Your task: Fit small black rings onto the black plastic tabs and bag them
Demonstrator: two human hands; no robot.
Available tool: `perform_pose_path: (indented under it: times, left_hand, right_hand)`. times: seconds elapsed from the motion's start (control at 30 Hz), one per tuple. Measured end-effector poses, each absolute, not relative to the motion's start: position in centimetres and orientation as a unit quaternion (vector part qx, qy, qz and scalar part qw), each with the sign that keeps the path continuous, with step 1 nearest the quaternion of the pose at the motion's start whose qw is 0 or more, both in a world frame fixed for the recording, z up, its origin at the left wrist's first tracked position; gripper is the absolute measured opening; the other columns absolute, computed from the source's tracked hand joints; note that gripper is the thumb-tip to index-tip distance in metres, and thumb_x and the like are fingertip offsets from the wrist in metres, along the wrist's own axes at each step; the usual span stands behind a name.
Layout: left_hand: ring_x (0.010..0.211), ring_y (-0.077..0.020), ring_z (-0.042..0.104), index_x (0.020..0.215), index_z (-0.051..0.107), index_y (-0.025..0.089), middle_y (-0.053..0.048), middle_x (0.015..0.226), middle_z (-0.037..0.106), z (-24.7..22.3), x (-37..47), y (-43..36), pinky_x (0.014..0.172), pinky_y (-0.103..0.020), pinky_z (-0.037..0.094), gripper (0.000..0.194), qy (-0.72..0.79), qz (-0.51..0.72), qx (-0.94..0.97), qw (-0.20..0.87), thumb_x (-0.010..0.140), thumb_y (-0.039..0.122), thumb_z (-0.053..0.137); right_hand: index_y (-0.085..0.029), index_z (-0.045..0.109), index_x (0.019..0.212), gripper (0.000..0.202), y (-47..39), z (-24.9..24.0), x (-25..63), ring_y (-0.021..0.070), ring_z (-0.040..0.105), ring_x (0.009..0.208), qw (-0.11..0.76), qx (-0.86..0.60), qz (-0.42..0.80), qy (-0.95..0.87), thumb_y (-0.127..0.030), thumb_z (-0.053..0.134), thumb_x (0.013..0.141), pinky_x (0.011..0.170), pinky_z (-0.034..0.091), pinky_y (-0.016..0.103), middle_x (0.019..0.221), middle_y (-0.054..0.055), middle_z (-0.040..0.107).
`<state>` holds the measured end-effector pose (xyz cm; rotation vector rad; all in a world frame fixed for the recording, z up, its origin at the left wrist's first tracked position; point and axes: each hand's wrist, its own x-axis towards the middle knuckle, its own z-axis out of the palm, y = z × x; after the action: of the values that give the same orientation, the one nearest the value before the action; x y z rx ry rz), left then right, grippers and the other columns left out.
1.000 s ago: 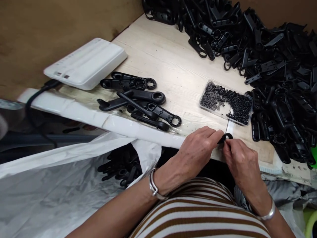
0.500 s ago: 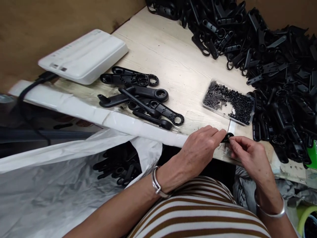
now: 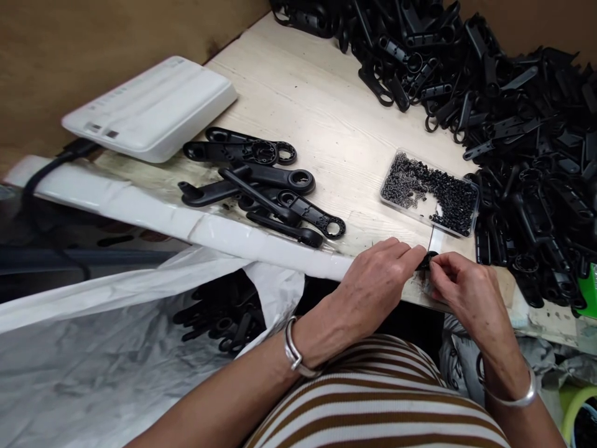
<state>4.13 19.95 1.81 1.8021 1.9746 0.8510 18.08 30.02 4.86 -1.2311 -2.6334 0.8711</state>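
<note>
My left hand is closed around a black plastic part at the table's front edge; only the part's ringed end shows past the fingers. Against that end my right hand presses thumb and forefinger in a pinch. Whatever sits between those fingertips is too small and hidden to make out. Just beyond the hands stands a clear shallow box, holding tiny metal springs on its left and small black pieces on its right. Several black crank-shaped handles lie in a loose group to the left.
A large heap of black parts covers the back and right of the table. A white device with a black cable stands at left. Below the white padded edge hangs a white sack with black parts inside. A green-rimmed bucket is lower right.
My right fingertips have shifted slightly left and in closer on the black part's ringed end. My left hand keeps its hold. The whole view has drifted a little.
</note>
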Motion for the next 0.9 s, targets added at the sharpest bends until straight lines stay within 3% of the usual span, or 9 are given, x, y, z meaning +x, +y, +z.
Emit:
perform_pose_path:
  times: [0.17, 0.47, 0.67, 0.77, 0.9]
  left_hand:
    - [0.085, -0.0217, 0.06, 0.102, 0.059, 0.014, -0.004, 0.088, 0.065, 1.9, 4.1, 19.9, 0.076, -0.034, 0.053, 0.024, 0.688, 0.302, 0.64, 0.162, 0.082, 0.0, 0.057]
    - [0.079, -0.0195, 0.058, 0.095, 0.058, 0.017, -0.001, 0.082, 0.065, 1.6, 4.2, 19.9, 0.07, -0.03, 0.053, 0.023, 0.688, 0.311, 0.643, 0.126, 0.081, -0.002, 0.056]
    - [0.078, -0.0187, 0.058, 0.094, 0.058, 0.015, -0.001, 0.081, 0.066, 1.4, 4.1, 19.9, 0.07, -0.03, 0.053, 0.022, 0.675, 0.338, 0.647, 0.108, 0.081, -0.002, 0.055]
    - [0.079, -0.0191, 0.059, 0.093, 0.059, 0.016, -0.002, 0.082, 0.067, 1.3, 4.0, 19.9, 0.071, -0.03, 0.053, 0.022, 0.678, 0.339, 0.644, 0.104, 0.08, -0.002, 0.057]
    - [0.076, -0.0177, 0.059, 0.093, 0.059, 0.016, -0.001, 0.078, 0.066, 1.2, 3.9, 19.8, 0.068, -0.027, 0.051, 0.019, 0.677, 0.363, 0.636, 0.083, 0.083, 0.0, 0.058]
  right_hand:
    - [-0.02, 0.063, 0.079, 0.018, 29.6, 5.5, 18.0, 0.012, 0.062, 0.048, 0.015, -0.408, 0.268, -0.873, -0.027, 0.051, 0.091, 0.05, 0.042, 0.02, 0.057, -0.004, 0.063]
    - [-0.02, 0.049, 0.071, 0.022, 28.8, 5.6, 17.4, 0.017, 0.054, 0.048, -0.032, -0.293, 0.063, -0.954, -0.015, 0.047, 0.093, 0.051, 0.031, 0.028, 0.055, -0.001, 0.053]
    - [-0.015, 0.054, 0.083, 0.021, 27.8, 6.1, 16.1, 0.0199, 0.057, 0.051, -0.106, -0.293, -0.021, -0.95, 0.002, 0.042, 0.084, 0.051, 0.027, 0.03, 0.064, 0.004, 0.06]
    - [-0.017, 0.056, 0.079, 0.017, 28.9, 5.9, 16.4, 0.0171, 0.056, 0.049, -0.095, -0.329, 0.075, -0.937, -0.007, 0.046, 0.088, 0.05, 0.03, 0.028, 0.061, 0.003, 0.06]
    - [-0.018, 0.063, 0.082, 0.02, 30.4, 4.6, 18.5, 0.0129, 0.057, 0.046, 0.007, -0.421, 0.373, -0.827, -0.036, 0.059, 0.089, 0.05, 0.042, 0.023, 0.054, -0.002, 0.06]
